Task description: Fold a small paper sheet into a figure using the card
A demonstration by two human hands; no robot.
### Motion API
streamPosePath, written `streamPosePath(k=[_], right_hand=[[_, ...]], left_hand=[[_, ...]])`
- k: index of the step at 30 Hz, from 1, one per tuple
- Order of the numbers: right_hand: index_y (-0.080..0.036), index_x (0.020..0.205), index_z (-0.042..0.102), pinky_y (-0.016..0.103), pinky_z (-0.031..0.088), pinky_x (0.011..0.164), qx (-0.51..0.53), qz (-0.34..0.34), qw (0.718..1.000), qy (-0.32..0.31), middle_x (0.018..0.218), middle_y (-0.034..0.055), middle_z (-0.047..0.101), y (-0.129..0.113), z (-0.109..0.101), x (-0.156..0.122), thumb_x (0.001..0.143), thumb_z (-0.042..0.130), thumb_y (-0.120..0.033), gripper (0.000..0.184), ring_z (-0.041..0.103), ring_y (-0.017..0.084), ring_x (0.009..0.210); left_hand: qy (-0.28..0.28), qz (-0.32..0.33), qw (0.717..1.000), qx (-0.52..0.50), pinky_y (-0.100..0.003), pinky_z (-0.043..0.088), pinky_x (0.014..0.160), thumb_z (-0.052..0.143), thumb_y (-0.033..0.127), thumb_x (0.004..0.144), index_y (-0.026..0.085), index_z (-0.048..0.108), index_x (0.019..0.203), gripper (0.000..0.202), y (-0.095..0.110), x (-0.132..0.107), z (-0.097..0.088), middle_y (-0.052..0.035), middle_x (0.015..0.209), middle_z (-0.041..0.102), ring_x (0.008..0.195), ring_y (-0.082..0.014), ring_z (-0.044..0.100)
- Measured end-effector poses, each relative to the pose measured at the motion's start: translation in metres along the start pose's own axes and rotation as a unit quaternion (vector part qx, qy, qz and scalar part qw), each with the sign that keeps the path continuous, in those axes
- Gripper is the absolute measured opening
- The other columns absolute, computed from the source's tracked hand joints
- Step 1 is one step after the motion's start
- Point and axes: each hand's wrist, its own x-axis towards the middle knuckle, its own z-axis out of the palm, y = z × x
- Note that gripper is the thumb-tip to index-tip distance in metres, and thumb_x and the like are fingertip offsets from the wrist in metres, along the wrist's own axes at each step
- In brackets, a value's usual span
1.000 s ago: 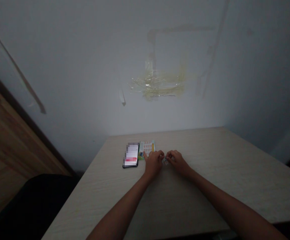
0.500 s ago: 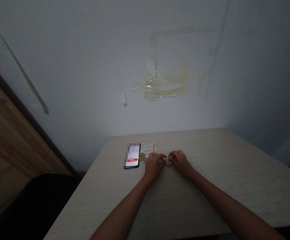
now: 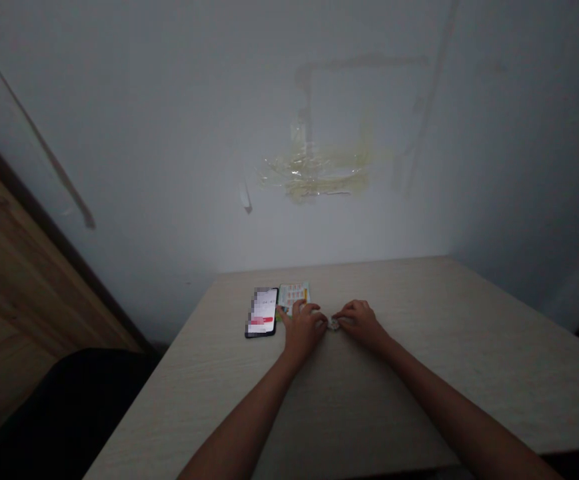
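Note:
Both my hands rest on a pale wooden table (image 3: 419, 373) in dim light. My left hand (image 3: 303, 328) and my right hand (image 3: 360, 321) meet fingertip to fingertip, pinching a small pale object (image 3: 334, 324) between them; I cannot make out what it is. Just left of my left hand lies a colourful printed card (image 3: 292, 294), partly covered by my fingers. A phone (image 3: 262, 312) with a lit screen lies beside the card.
A white wall with old tape residue (image 3: 319, 170) stands right behind the table's far edge. A wooden panel (image 3: 14, 280) slants along the left. Something dark (image 3: 64, 413) sits low at the table's left side.
My hands stay together on the small object. My left fingers have shifted slightly up over the card; the view has wobbled a little.

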Motion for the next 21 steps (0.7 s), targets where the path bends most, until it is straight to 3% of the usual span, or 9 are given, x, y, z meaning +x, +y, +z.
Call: streamPosePath(k=[21], right_hand=[[-0.026,0.093,0.075,0.039,0.043,0.093,0.017,-0.012,1.000,-0.002,0.103,0.0067,0.062,0.0037,0.0012,0.0010,0.076,0.067,-0.025,0.019,0.055,0.023,0.102]], left_hand=[[-0.034,-0.026,0.999,0.009,-0.077,0.000,0.106,0.065,0.035,0.082,0.033,0.070,0.091,0.011,0.0064,0.0009,0.0002,0.0016,0.136,0.060,0.136,-0.0349,0.036]])
